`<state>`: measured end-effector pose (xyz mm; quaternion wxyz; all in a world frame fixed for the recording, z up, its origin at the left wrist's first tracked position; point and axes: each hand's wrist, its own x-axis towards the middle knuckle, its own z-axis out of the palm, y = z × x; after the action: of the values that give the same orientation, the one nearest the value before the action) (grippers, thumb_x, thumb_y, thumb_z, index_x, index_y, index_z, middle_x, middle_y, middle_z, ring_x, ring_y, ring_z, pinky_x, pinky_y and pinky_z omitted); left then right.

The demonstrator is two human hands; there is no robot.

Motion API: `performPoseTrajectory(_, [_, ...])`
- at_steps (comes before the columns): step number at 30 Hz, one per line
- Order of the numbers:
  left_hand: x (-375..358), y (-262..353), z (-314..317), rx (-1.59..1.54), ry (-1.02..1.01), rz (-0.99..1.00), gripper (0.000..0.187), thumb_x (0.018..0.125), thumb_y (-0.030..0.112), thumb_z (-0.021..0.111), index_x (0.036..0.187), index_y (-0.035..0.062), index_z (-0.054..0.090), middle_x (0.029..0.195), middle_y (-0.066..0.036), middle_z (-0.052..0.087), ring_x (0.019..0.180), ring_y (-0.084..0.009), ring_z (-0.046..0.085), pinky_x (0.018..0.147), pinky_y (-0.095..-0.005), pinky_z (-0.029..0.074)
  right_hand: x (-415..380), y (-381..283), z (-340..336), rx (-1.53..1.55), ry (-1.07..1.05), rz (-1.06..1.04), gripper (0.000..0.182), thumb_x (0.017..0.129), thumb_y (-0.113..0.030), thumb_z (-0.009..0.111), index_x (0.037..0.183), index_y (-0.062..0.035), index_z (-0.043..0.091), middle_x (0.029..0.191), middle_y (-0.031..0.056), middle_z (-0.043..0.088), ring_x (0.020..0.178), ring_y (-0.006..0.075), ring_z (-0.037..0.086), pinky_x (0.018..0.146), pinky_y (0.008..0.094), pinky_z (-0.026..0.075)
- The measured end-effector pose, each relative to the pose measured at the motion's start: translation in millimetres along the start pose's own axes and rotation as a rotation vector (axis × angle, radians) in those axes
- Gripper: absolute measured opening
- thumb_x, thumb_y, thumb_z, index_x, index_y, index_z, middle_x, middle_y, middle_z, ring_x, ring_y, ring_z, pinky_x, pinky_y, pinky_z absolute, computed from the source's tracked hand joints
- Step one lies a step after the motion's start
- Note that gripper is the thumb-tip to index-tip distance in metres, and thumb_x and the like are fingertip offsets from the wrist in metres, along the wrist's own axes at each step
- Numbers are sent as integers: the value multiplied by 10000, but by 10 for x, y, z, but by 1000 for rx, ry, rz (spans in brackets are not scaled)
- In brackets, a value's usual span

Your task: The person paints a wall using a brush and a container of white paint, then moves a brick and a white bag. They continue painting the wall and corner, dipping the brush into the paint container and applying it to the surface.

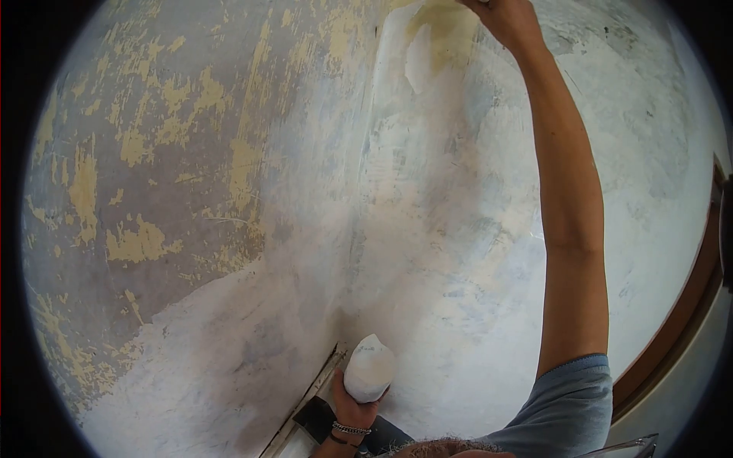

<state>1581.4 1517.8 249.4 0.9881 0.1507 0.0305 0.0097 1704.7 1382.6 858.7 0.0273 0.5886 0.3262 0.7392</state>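
Note:
My left hand (355,408), with a chain bracelet at the wrist, is wrapped round the lower part of a rounded white lump (369,369) that rises to a small peak. High at the top edge, my right hand (504,14) is partly cut off by the frame, its fingers bent together near the wall. Whatever it holds is out of sight. Just left of it the wall (450,229) has a yellowish, damp-looking area with a white patch (418,59) on it.
Grey wall with scraped yellow patches (141,240) spans the left. A vertical corner line runs down the middle. Near my left hand is a dark-edged ledge (305,401). A brown wooden frame (672,328) curves along the right.

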Motion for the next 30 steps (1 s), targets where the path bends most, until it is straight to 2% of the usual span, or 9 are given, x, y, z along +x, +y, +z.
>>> performPoseTrajectory(3, [-18, -34, 36, 1, -17, -4, 622, 926, 612, 401, 1334, 154, 505, 1291, -79, 588, 1154, -312, 586, 894, -511, 503, -141, 39, 283, -17, -199, -75, 244, 828, -316, 673, 945, -107, 720, 916, 138, 659, 880, 341, 630, 773, 409, 502])
performPoseTrajectory(4, [-34, -46, 53, -10, -7, -12, 620, 927, 609, 401, 1334, 153, 506, 1290, -79, 588, 1152, -313, 587, 893, -513, 503, -298, 35, 432, -122, -191, -127, 316, 902, -383, 616, 976, -89, 707, 925, 74, 685, 792, 271, 674, 730, 389, 527])
performPoseTrajectory(5, [-67, -57, 69, -19, 5, -19, 618, 928, 605, 401, 1334, 152, 506, 1288, -79, 589, 1150, -314, 588, 892, -515, 503, -429, -126, 429, -103, -271, -120, 219, 891, -317, 612, 1021, -167, 705, 975, 63, 694, 894, 311, 667, 761, 440, 535])
performPoseTrajectory(8, [-110, -58, 27, -30, -3, -32, 608, 929, 598, 406, 1331, 154, 509, 1284, -79, 592, 1153, -314, 585, 897, -519, 497, -974, -598, 358, 22, -473, -293, 168, 903, -281, 605, 952, -149, 697, 970, 63, 681, 839, 280, 672, 719, 399, 548])
performPoseTrajectory(12, [-176, -16, -22, -36, 22, -19, 597, 928, 593, 415, 1327, 160, 513, 1278, -77, 596, 1159, -315, 581, 905, -521, 491, -871, -532, 313, 245, -159, -297, 251, 893, -360, 637, 987, -141, 717, 956, 58, 681, 833, 298, 666, 713, 400, 540])
performPoseTrajectory(16, [-142, 20, -46, -68, 27, 21, 603, 922, 599, 422, 1326, 161, 512, 1273, -73, 598, 1155, -314, 584, 900, -520, 494, -109, -199, 467, 114, 145, -179, 280, 881, -318, 664, 1115, -166, 688, 949, 79, 652, 826, 335, 643, 733, 410, 523])
performPoseTrajectory(18, [-108, 35, -68, -87, 44, 44, 604, 921, 601, 424, 1324, 160, 513, 1269, -72, 600, 1149, -312, 588, 893, -520, 499, 96, -263, 433, 122, 52, -26, 272, 831, -294, 672, 895, -35, 725, 821, 150, 684, 782, 320, 666, 732, 393, 521])
performPoseTrajectory(21, [-40, 41, -141, -119, 51, 43, 604, 920, 605, 425, 1320, 162, 515, 1268, -71, 600, 1147, -307, 589, 888, -514, 506, -86, -34, 717, -36, -107, -138, 278, 900, -320, 638, 1128, -168, 682, 979, 85, 652, 848, 341, 645, 746, 416, 527])
performPoseTrajectory(30, [-42, 52, -118, -89, 0, 5, 601, 914, 615, 434, 1309, 171, 525, 1250, -64, 613, 1134, -300, 600, 885, -506, 511, -1663, -902, 253, 245, -520, -389, 269, 844, -146, 696, 1103, -74, 681, 974, 75, 682, 772, 261, 667, 677, 344, 556])
